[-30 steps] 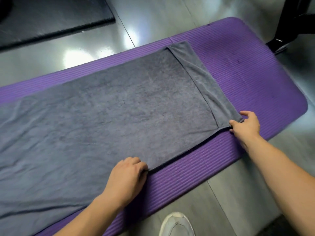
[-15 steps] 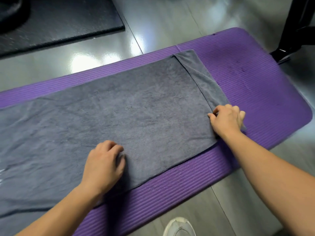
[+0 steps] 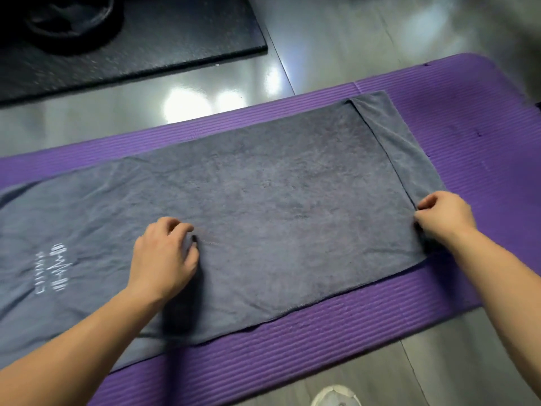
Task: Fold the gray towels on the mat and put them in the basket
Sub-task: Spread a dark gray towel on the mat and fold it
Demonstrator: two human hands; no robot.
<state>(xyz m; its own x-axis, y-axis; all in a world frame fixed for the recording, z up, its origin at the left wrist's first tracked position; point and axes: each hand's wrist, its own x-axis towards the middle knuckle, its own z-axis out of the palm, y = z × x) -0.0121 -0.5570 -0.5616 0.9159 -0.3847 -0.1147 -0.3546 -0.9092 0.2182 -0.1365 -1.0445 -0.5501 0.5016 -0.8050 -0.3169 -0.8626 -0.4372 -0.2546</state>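
Fold in hand: towel (image 3: 278, 200) on mat (image 3: 483, 112). Left hand (image 3: 167, 256) pinches mid-cloth; right hand (image 3: 445, 221) pinches near-right flap edge. Next, likely: lift both pinches together, carry over.

The glossy gray floor (image 3: 336, 48) under me carries a purple ribbed mat (image 3: 483, 118), a black speckled mat (image 3: 152, 42) beyond it, and my white shoe (image 3: 336, 396). The gray towel (image 3: 278, 200) lies flat on the purple mat, its right end folded over.
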